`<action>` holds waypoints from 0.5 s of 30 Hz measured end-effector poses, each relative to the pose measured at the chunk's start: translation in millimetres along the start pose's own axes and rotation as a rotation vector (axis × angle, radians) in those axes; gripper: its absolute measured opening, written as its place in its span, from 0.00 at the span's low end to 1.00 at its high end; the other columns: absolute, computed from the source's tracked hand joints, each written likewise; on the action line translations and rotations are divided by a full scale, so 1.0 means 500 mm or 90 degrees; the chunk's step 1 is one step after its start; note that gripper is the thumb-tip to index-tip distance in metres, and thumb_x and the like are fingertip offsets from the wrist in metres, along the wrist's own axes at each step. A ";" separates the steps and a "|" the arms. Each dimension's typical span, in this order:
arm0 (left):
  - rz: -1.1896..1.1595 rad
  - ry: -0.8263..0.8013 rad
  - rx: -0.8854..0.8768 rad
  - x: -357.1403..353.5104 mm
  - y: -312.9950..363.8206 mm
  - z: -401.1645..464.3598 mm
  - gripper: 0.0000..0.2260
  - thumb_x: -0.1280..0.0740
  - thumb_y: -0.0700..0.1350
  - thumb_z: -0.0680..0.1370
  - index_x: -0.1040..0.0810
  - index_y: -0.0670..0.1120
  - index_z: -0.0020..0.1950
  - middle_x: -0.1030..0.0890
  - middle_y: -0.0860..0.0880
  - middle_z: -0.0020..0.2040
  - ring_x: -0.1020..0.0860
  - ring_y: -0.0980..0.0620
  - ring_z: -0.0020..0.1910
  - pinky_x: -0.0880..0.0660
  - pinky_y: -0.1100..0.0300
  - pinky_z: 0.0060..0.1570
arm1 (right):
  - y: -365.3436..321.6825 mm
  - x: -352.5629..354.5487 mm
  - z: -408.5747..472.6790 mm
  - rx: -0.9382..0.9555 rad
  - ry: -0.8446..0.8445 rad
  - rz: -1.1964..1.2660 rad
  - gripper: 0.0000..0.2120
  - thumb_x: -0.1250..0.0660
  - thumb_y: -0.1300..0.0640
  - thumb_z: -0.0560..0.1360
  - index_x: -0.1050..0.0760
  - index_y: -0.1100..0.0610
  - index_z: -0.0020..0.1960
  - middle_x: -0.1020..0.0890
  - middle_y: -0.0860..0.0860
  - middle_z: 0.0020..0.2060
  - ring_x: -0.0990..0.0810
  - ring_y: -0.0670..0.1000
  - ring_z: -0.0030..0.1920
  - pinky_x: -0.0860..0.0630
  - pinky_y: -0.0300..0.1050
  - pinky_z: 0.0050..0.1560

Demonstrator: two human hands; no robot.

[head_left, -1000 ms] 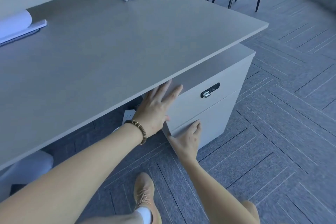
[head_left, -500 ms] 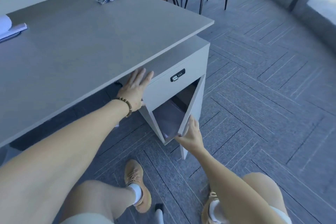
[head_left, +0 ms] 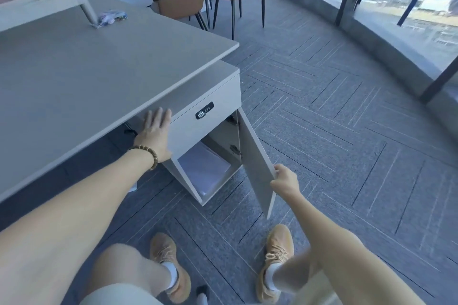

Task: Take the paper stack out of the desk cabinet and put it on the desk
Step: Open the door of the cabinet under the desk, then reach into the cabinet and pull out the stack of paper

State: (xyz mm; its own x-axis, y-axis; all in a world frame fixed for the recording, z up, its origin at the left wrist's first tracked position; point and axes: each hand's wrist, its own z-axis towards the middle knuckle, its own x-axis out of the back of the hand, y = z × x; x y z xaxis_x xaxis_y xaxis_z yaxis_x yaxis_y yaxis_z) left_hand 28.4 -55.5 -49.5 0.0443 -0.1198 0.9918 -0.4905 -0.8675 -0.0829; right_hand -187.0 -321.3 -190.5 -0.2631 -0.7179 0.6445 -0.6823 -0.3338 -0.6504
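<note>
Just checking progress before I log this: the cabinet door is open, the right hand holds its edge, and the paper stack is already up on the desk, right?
Not quite. In the head view the paper stack lies inside the cabinet, not on the desk. The rest holds: the cabinet door is open and the right hand grips its edge.

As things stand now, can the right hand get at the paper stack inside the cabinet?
Probably yes. The cabinet door is swung wide open, so the paper stack on the cabinet floor lies exposed with nothing before it. But the right hand must first let go of the door edge.
</note>
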 end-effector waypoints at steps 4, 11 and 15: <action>0.002 0.012 -0.001 -0.004 0.003 0.002 0.54 0.23 0.46 0.68 0.58 0.46 0.81 0.56 0.43 0.82 0.57 0.38 0.80 0.48 0.45 0.77 | 0.015 0.024 0.011 0.016 0.091 -0.118 0.21 0.37 0.66 0.68 0.27 0.56 0.60 0.26 0.58 0.56 0.22 0.61 0.51 0.26 0.51 0.52; 0.016 0.024 -0.001 -0.014 0.003 0.005 0.53 0.24 0.49 0.69 0.59 0.45 0.81 0.56 0.42 0.82 0.58 0.38 0.80 0.53 0.46 0.77 | -0.004 -0.024 0.024 0.065 0.144 -0.367 0.36 0.35 0.54 0.72 0.42 0.57 0.77 0.45 0.66 0.77 0.50 0.67 0.77 0.52 0.74 0.70; 0.012 0.020 0.028 -0.008 0.022 -0.001 0.51 0.27 0.54 0.71 0.59 0.45 0.80 0.56 0.40 0.81 0.57 0.37 0.80 0.54 0.43 0.78 | -0.025 -0.011 0.027 0.062 0.123 -0.403 0.35 0.37 0.52 0.71 0.40 0.57 0.76 0.53 0.69 0.77 0.58 0.69 0.77 0.57 0.79 0.68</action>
State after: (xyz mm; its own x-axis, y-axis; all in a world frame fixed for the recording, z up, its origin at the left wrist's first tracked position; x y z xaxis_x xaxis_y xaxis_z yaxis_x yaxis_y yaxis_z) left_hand 22.4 -64.4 -54.5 0.0073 -0.1222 0.9925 -0.4524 -0.8855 -0.1057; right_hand -167.9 -321.4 -191.4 0.0442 -0.2460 0.9683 -0.6834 -0.7144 -0.1503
